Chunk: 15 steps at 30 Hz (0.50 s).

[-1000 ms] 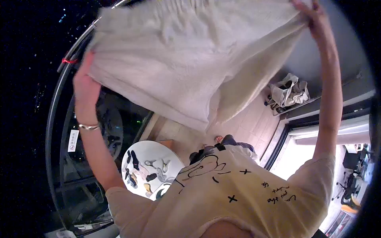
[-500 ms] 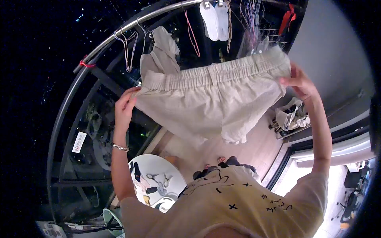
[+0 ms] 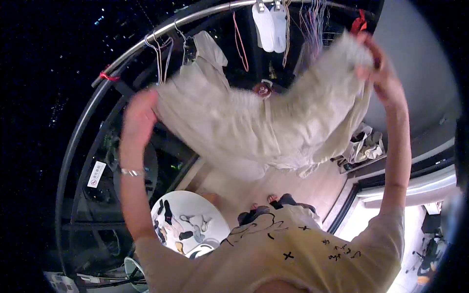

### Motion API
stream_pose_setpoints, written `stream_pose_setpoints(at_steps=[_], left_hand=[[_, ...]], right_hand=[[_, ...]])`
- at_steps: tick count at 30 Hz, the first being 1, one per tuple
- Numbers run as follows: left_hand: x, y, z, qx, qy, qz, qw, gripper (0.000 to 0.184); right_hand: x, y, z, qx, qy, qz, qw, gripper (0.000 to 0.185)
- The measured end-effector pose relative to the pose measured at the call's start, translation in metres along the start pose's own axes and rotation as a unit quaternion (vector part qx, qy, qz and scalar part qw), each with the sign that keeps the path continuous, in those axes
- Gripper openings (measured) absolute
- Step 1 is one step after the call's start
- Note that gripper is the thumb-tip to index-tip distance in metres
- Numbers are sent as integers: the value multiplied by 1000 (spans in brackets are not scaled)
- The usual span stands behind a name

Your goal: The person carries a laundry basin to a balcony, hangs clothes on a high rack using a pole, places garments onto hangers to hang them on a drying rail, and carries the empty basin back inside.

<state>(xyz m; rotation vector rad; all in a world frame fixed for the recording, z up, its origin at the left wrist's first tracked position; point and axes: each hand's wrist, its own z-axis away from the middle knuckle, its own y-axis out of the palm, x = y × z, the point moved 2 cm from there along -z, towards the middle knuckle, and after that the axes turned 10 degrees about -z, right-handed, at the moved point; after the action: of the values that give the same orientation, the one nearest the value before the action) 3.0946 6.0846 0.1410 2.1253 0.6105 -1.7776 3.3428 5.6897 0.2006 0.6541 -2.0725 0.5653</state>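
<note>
Pale beige shorts [image 3: 264, 127] with a gathered waistband hang between my two hands, blurred by motion and sagging in the middle. My left hand [image 3: 140, 115], a bracelet at its wrist, grips the waistband's left end. At the other end my right hand [image 3: 378, 73] has its fingers closed on the cloth. Behind the shorts, a beige garment [image 3: 210, 56] is on a hanger on the curved metal rail [image 3: 195, 18].
White insoles [image 3: 270, 29], wire hangers [image 3: 159, 56] and a red ribbon [image 3: 359, 22] hang from the rail. Lower left, a round white table [image 3: 215, 215] bears socks and small items. Bags [image 3: 364, 146] rest on a low rack at right.
Since a second ago the shorts have come down from close overhead, bringing the rail into view. In the last half second the waistband has gone from taut to sagging, and both hands have risen.
</note>
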Motion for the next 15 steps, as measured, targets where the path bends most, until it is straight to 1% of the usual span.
stream_pose_setpoints(at_steps=[1, 2, 3, 4, 5, 6, 7, 8, 9, 10, 11, 12, 13, 14, 15], left_hand=[[-14, -8, -23, -5, 34, 33, 999, 40], [-33, 8, -26, -77, 69, 92, 990, 45], [-44, 24, -28, -147, 102, 147, 973, 50], [-16, 24, -32, -127, 114, 213, 962, 65], [28, 30, -27, -204, 28, 177, 963, 70], [129, 10, -34, -120, -70, 248, 959, 66], [180, 25, -21, -106, -150, 242, 953, 65], [205, 58, 1, -78, -208, 236, 946, 64], [224, 88, 18, -41, -250, 236, 938, 63], [235, 117, 32, -2, -277, 241, 930, 63], [240, 141, 42, 35, -295, 245, 923, 62], [241, 162, 50, 72, -307, 249, 916, 61], [243, 177, 58, 97, -317, 246, 911, 60], [244, 188, 65, 121, -326, 243, 905, 59], [245, 196, 74, 142, -336, 236, 901, 59]], right_hand=[[9, 2, -15, -57, -41, -74, 995, 52], [7, -17, -36, -18, -14, -132, 991, 58], [26, -5, -47, -83, -56, -190, 977, 42], [32, 12, -52, -88, -30, -163, 982, 44], [37, 28, -57, -91, -5, -136, 987, 47], [43, 45, -62, -92, 21, -108, 990, 50], [40, 57, -58, -77, 12, -104, 991, 53], [26, 58, -64, -118, 94, -118, 981, 57], [-25, 43, -74, -51, 151, -167, 973, 30], [-38, 68, -65, -63, 139, -105, 983, 30], [-39, 91, -51, -36, 195, 60, 978, 36], [-38, 118, -32, -19, 158, 25, 987, 41], [-77, 134, -31, 36, 125, -37, 991, 43], [-85, 153, -20, 44, 127, -70, 988, 40], [-111, 168, -16, 84, 138, -94, 982, 40]])
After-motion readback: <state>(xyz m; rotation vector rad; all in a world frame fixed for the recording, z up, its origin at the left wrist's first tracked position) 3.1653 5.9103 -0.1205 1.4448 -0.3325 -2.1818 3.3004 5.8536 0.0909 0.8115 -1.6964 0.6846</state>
